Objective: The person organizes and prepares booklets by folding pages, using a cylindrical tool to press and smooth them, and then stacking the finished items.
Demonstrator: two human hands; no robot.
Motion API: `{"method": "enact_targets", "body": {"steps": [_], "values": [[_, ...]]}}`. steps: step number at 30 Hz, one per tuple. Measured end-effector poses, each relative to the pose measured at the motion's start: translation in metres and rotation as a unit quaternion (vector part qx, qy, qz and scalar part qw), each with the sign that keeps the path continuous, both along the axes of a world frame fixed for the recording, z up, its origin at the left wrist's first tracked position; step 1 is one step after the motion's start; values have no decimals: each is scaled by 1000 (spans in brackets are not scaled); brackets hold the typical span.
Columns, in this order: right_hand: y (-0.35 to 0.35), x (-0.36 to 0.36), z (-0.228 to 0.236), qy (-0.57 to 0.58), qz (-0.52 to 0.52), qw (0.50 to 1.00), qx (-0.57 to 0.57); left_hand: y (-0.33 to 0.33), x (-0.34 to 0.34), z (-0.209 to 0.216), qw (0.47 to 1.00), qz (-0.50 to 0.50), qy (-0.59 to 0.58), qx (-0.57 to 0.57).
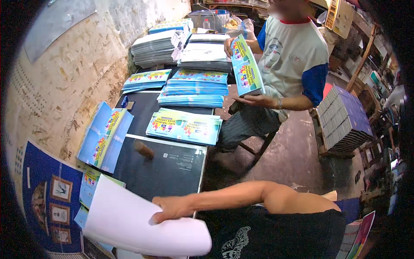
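My right hand (172, 209) reaches in from the right in a black sleeve and grips a white paper sheet (146, 224), thumb on top. The sheet bows in a wide curve over the near end of the table; whether it is a single sheet cannot be told. Only a sliver of skin, seemingly my left hand (151, 257), shows beneath the paper at the lower edge, its fingers hidden. Partly covered by the sheet are printed yellow-and-blue covers (88, 185). Beyond them, a pile of blue covers (105, 138) leans by the wall.
A seated co-worker (289, 56) holds printed covers (246, 67) in both hands. Cover stacks (194, 88) and white paper piles (157, 47) stand along the black table (161, 162). A brown block-like object (143, 150) lies on it. Bundled books (345, 118) stand on the right.
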State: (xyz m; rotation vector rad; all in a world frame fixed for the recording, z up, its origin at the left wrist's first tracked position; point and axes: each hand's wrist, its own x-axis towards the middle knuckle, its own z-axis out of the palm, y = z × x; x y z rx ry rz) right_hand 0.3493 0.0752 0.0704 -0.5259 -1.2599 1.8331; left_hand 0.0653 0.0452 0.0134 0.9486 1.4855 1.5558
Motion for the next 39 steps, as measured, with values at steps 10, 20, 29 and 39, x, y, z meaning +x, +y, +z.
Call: {"method": "enact_targets", "body": {"steps": [10,20,29,39], "values": [[3,26,-26,-118,-159,979,50,-6,45,67,990,-127,60,-20],[17,1,-9,-76,-174,952,242,-2,-18,-4,953,21,267,143],[9,4,-15,-138,-194,950,201,-6,-47,-51,951,71,282,108],[2,4,-33,-131,-195,961,145,-8,-31,-40,954,51,285,81]]}}
